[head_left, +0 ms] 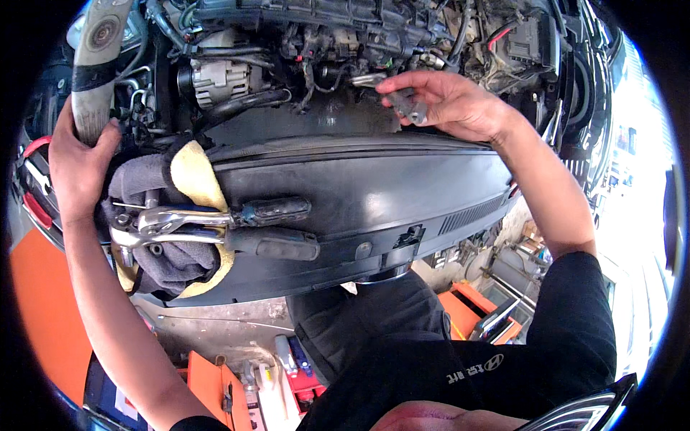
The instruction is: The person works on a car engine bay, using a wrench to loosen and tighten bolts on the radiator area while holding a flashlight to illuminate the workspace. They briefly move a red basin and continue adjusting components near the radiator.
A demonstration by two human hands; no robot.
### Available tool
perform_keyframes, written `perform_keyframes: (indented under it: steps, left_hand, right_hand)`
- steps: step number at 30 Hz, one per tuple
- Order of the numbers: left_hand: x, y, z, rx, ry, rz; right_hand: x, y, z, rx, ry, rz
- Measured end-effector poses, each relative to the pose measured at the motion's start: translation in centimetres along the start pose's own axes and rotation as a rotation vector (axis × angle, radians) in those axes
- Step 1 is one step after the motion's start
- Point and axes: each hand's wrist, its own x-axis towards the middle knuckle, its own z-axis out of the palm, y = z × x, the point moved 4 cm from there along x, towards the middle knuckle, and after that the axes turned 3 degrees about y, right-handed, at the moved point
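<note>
My left hand (80,154) is closed around the lower end of a thick grey air hose (100,54) with a black band, at the engine bay's left side. Over the front edge of the bay, my right hand (463,108) pinches a small grey metal part (408,106) with a round, hollow end. Just beyond those fingertips lies a shiny metal piece (368,80); whether it joins the part I cannot tell. Nearest my left forearm, two ratchets, an upper one (190,217) and a lower one (180,238), rest on a grey and yellow cloth (194,176).
The black front panel (345,187) spans the space before me. Behind it are an alternator (223,80), hoses and wiring. A wrench (37,176) lies at far left. Below stand orange tool cabinets (215,388) and a red tray (305,391).
</note>
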Motion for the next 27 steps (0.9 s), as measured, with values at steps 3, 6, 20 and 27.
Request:
perform_keyframes:
  steps: [3,6,20,27]
  left_hand:
    - [-0.3,-0.8,0.6,0.077,0.001,0.029]
    - [-0.3,-1.1,0.7,0.162,-0.030,0.092]
    - [-0.8,-2.7,0.5,0.140,-0.043,0.083]
    - [-0.1,-4.6,1.7,-0.042,-0.161,0.024]
  right_hand:
    - [0.6,0.1,-0.2,-0.322,0.101,-0.043]
    - [0.9,-0.2,1.2,-0.606,0.204,-0.146]
    - [8.3,1.1,4.5,-1.147,0.160,-0.341]
    - [12.2,6.8,2.1,-0.448,0.292,-0.211]
